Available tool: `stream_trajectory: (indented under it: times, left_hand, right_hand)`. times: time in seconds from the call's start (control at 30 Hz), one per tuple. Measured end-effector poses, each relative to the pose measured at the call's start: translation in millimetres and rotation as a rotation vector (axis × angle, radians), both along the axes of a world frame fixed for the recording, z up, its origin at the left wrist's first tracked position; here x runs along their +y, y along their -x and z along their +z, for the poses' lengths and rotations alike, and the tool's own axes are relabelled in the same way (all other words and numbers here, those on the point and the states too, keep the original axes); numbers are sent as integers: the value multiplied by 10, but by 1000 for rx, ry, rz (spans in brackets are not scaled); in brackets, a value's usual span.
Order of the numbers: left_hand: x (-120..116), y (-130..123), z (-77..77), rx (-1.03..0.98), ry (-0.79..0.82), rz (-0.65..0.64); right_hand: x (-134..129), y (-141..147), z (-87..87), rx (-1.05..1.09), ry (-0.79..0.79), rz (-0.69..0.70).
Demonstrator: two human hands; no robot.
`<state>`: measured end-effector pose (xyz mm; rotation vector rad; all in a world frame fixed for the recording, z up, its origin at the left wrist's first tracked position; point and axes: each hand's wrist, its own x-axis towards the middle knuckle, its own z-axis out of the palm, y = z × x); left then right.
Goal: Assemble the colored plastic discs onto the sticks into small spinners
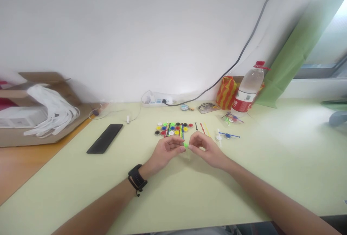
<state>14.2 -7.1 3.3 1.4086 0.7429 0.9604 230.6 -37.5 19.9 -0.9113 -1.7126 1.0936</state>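
A small bright green plastic piece [185, 145] is pinched between the thumb and fingers of my left hand [168, 150]. My right hand [208, 151] is closed in a pinch at the piece's other side, its fingertips against it; the fingers hide most of its shape. Just beyond my hands, several round coloured discs [157, 133] lie in rows, with thin coloured plastic sticks [181, 129] across them. A black stick [196, 126], a red stick [202, 128] and a yellow one [206, 129] lie separately behind my right hand. To its right are a white piece with arms [218, 138] and a blue one [228, 135].
A pile of coloured pieces [233, 118] lies before a large bottle [248, 88] and a striped bag [226, 92]. A power strip [158, 101] is by the wall. At left are a black phone-like slab [105, 139] and a cardboard box [54, 77] with white straps.
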Motion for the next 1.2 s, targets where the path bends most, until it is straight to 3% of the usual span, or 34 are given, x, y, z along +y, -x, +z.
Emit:
stream_trajectory:
  times: [0.3,0.57,0.63,0.77,0.83,0.93,1.07,1.2]
  left_hand:
    - [-1,-2,3,-9,2,-10]
    - [-14,0,85,-3,37,15]
    - [-11,2,85,-2,37,14]
    - [-2,0,63,-18,61,27]
    - [3,-2,48,-21,58,22]
    - [11,0,27,-14,39,13]
    - [10,1,29,-18,42,10]
    - [-8,-8,60,-29,63,26]
  right_hand:
    - [10,-13,-49,-41,-28,-10]
    - [-49,-95,-108,-268,-334,-100]
    - [-50,-97,-69,-229,-282,-106]
    - [-1,-102,39,-93,46,100]
    - [27,-99,56,-1,134,85]
    - [37,-82,23,103,125,-32]
    - [24,-81,-42,78,54,-60]
    - [63,-141,-51,6,89,100]
